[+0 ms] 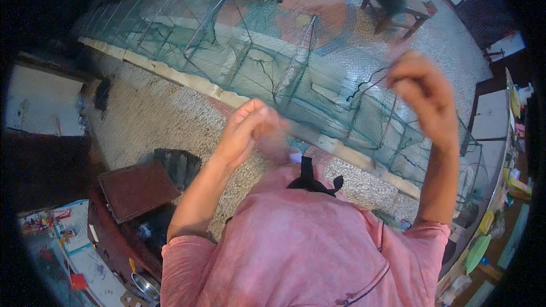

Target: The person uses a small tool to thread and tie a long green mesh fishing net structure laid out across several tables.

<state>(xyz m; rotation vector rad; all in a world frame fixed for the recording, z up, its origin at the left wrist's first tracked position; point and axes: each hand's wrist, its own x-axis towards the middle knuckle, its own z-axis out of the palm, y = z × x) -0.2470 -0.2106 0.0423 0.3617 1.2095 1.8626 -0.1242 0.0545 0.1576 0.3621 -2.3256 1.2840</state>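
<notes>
A long green mesh net with thin frames, like a folding fish trap, stretches in front of me from the far left to the near right. My left hand is raised at its near edge with thumb and fingers pinched together. Whatever is between those fingertips is too small to make out. Higher and to the right, my right hand is above the net, blurred by motion, its fingers curled in. A thin dark cord runs from the net up to these fingers.
A pale strip runs along the net's near side. A wooden chair stands at the far right, and a dark red-brown stool at the left. Cluttered tables line the lower left; a shelf with a green oval item lies right.
</notes>
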